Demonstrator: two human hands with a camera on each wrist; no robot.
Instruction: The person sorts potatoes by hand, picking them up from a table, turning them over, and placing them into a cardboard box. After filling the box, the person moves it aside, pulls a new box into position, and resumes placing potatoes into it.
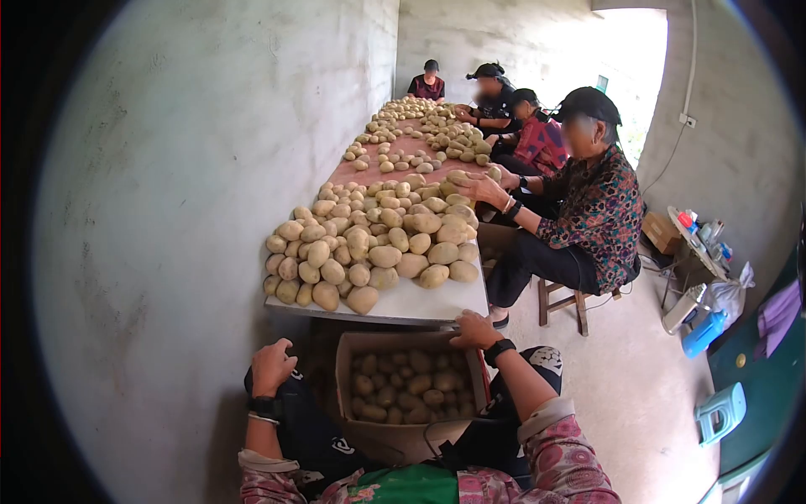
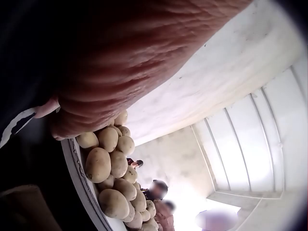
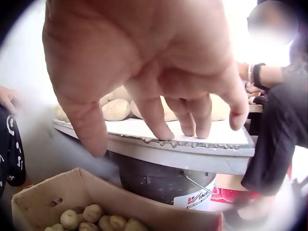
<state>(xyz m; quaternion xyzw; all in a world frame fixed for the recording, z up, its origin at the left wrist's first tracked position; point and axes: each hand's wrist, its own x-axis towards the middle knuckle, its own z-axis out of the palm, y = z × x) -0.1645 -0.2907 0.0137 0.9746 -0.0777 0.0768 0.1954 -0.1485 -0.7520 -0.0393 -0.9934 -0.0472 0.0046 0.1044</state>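
Observation:
My left hand lies over the left knee, its fingers loosely bent and nothing in them. In the left wrist view the palm fills the upper part. My right hand is by the near right corner of the table, above the cardboard box's right side. The right wrist view shows its fingers spread and pointing down in front of the table edge, holding nothing. Many potatoes fill the bottom of the cardboard box between the knees. A large heap of potatoes covers the near end of the table.
Several people sit along the table; the nearest person handles potatoes from a stool. A dark bucket stands under the table. A wall runs along the left. At right are a blue bottle and a light-blue stool.

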